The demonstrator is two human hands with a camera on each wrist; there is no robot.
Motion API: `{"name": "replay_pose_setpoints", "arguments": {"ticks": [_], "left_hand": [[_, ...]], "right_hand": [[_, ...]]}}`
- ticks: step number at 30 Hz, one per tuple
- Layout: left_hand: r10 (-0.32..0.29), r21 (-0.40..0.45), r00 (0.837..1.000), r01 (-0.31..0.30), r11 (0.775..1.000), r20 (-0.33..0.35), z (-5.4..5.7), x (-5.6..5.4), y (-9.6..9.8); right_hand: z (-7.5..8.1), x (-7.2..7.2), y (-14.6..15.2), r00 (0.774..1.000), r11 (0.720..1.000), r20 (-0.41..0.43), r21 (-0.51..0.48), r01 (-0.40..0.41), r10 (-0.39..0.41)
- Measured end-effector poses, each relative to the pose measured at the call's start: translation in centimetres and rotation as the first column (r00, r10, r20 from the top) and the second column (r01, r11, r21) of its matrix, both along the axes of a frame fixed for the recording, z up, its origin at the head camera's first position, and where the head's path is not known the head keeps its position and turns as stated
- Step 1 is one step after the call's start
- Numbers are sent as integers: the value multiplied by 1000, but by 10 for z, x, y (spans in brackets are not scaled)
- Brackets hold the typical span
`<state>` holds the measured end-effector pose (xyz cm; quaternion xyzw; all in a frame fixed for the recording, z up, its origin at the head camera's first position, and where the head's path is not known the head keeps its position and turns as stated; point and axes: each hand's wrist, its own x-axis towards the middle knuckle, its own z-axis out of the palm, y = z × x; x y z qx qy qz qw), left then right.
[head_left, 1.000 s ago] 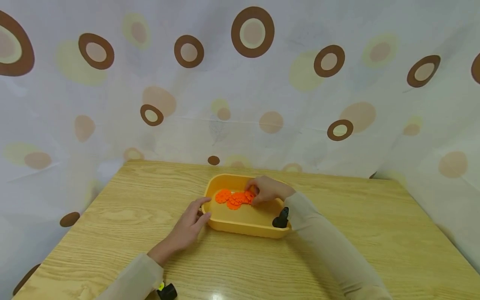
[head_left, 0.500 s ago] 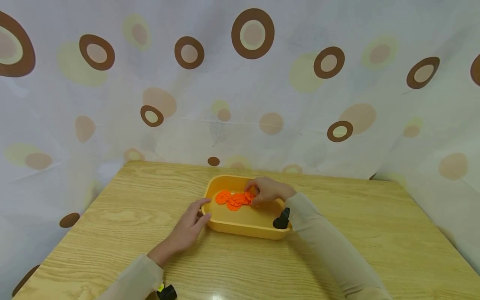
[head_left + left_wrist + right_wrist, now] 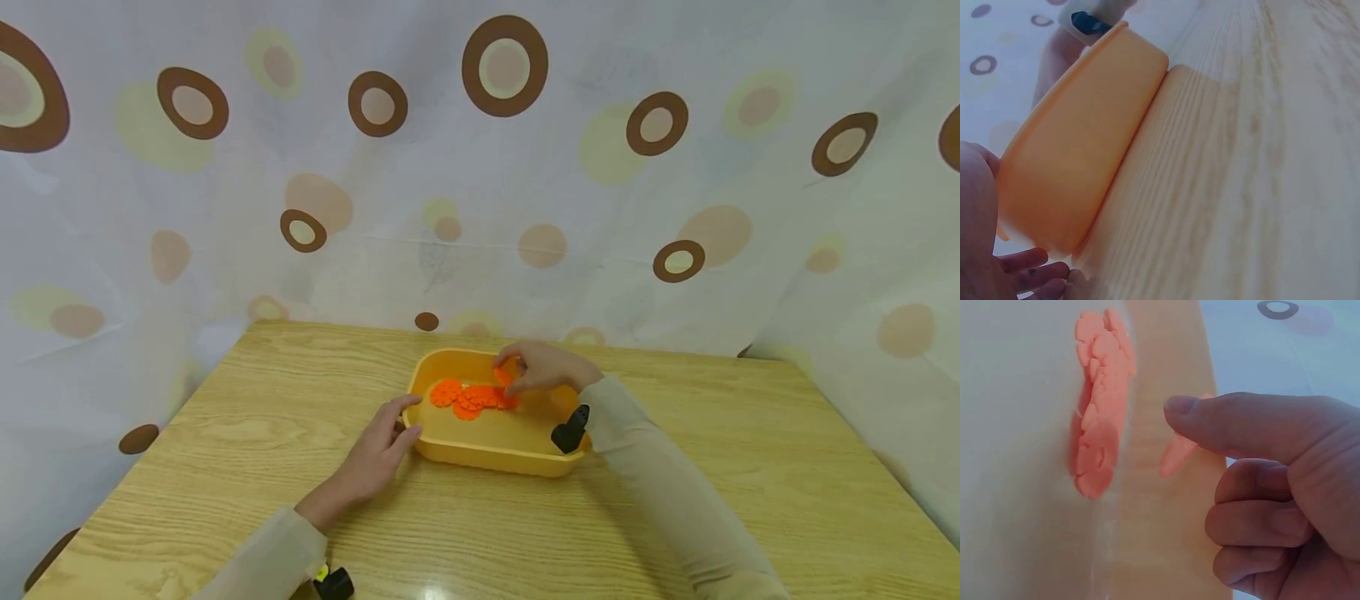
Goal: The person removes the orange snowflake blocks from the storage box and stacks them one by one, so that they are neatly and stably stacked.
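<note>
My right hand [image 3: 551, 367] is raised over the right part of a yellow plastic bin [image 3: 487, 454], pinching an orange notched disc [image 3: 503, 377] between thumb and finger. In the right wrist view that disc [image 3: 1179, 455] is seen almost edge-on below the thumb, and the other fingers are curled in. Inside the bin lies an overlapping row of more orange notched discs [image 3: 468, 400], also in the right wrist view as a pile [image 3: 1100, 406]. My left hand [image 3: 375, 450] holds the bin's left end, thumb and index finger over the rim, other fingers outside against the wall [image 3: 1079, 144].
The bin stands on a wood-grain table [image 3: 450, 533]. A patterned cloth [image 3: 450, 167] hangs behind and at both sides. A black wrist camera [image 3: 572, 429] on the right sleeve overlaps the bin's front right corner, and another black device [image 3: 333, 583] sits by the left sleeve.
My right hand has lifted a little up and to the right from the row, bringing one disc away from the others. The left hand and the bin stay in place.
</note>
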<state>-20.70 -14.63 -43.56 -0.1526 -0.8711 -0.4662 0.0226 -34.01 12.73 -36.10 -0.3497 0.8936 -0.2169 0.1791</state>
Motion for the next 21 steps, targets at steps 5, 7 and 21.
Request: {"name": "replay_pose_setpoints", "arguments": {"ticks": [5,7,21], "left_hand": [[6,-1,1000,-6,1000,2,0,0,0],[6,1,1000,-6,1000,1,0,1,0],[2,-1,1000,-2,1000,-12,0,1,-1]], "right_hand": [[7,3,3,1000,1000,-30,-4,6,-6],[10,5,5,999,1000,-47,-11,-3,3],[21,17,34,995,997,-99,-81,-7,-1]]}}
